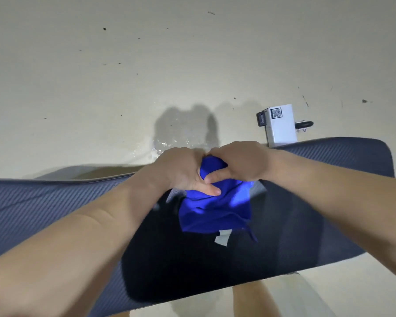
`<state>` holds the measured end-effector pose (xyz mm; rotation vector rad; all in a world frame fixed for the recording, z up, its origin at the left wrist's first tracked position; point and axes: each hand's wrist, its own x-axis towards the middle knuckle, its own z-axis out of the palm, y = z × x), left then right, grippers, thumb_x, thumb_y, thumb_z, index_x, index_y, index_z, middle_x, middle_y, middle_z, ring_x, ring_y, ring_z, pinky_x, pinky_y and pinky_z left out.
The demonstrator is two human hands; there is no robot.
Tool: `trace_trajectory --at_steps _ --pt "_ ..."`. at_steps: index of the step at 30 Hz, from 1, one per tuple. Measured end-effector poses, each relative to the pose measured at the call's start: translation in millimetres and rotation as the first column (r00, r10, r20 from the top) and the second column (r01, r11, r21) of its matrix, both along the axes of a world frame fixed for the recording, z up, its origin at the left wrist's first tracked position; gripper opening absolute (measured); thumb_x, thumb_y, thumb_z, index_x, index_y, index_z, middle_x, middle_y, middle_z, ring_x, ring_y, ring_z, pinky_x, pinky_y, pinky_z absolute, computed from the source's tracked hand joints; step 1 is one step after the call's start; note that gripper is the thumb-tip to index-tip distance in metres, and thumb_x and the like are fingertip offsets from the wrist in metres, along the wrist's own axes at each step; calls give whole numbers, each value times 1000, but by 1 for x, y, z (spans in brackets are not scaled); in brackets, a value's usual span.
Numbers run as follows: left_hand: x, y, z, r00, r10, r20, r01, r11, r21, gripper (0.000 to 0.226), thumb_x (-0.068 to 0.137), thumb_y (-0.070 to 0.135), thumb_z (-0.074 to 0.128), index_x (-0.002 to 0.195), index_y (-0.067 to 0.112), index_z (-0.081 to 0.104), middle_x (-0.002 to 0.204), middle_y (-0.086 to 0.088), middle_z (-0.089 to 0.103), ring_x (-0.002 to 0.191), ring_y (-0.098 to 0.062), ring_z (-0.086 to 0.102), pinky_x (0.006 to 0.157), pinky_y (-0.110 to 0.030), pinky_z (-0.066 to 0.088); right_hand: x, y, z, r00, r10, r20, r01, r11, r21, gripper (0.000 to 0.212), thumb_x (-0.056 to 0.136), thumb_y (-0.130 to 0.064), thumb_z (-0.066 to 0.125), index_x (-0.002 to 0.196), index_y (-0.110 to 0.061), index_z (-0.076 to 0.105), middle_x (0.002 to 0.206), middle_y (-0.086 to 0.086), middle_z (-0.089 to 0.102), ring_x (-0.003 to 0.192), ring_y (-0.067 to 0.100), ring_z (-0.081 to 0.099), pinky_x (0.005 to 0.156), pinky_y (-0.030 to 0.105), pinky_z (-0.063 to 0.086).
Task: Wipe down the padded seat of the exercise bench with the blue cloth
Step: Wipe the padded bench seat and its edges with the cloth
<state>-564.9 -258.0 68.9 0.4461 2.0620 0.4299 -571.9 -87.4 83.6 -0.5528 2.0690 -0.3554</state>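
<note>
Gripping the cloth (215,211) together, the left hand (183,172) and right hand (240,163) are clenched on its bunched top, thumbs pressed into the folds, as if wringing or gathering it. The cloth's lower part hangs loose in front of the seat (306,202), with a white tag at its bottom edge; whether it touches the padding cannot be told. Both hands are held over the far edge of the seat, which spans the view from left to right, dark and ribbed.

By my reading, wiping has not clearly begun: the cloth is balled up, not spread flat on the padding, and no wet streaks show on the seat. Nearly all of the surface seems left to do. A wet patch glistens on the floor (101,88) just beyond the hands.

The seat's left end is cut off, its middle lies in deep shadow, and the fingers are hidden behind the cloth. A white box (281,126) stands on the floor, far right.
</note>
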Motion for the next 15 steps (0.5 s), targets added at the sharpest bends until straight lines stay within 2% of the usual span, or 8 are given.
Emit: trace_trajectory --at_steps 3,7,12,15 --pt "-8 61 -4 998 -55 -26 54 998 -15 77 53 81 64 107 27 57 76 9 62 76 -16 60 72 -34 51 -5 60 -3 1000 -19 -10 20 999 31 64 81 -73 49 124 -25 54 102 -4 66 95 20 59 81 34 45" --pt "-16 129 -5 993 -94 -75 95 995 12 68 57 80 64 93 23 58 78 6 64 77 -18 61 72 -34 51 -9 128 -7 998 -68 -18 68 997 23 68 77 -78 46 119 -26 56 102 -4 67 95 20 62 86 38 48" --pt "-24 189 -10 986 -129 -105 133 990 36 64 59 81 62 84 23 54 75 8 60 70 -13 56 60 -29 39 -10 189 -5 989 -124 -83 125 992 15 59 77 -77 46 110 -30 57 90 -11 63 85 15 58 73 32 44" --pt "-29 219 -13 982 -140 -129 150 986 71 60 58 82 61 76 26 48 72 11 57 66 -9 53 56 -29 35 -9 219 -4 978 -181 -103 187 981 44 65 73 -80 44 112 -31 58 96 -9 66 89 17 60 81 37 48"
